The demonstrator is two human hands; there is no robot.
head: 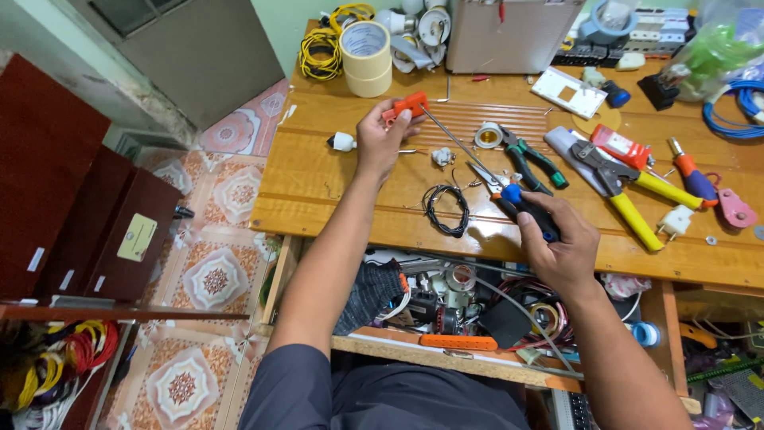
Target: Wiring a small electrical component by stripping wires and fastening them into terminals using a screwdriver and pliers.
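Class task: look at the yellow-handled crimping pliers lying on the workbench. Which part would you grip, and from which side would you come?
Grip the two yellow handles of the crimping pliers, probably coming from the near, front edge of the workbench. The handles point that way and lie apart from other tools; the metal head sits among clutter further back.

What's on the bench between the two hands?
Head view: between left hand and right hand lie a black wire coil, a small white part and the screwdriver's shaft.
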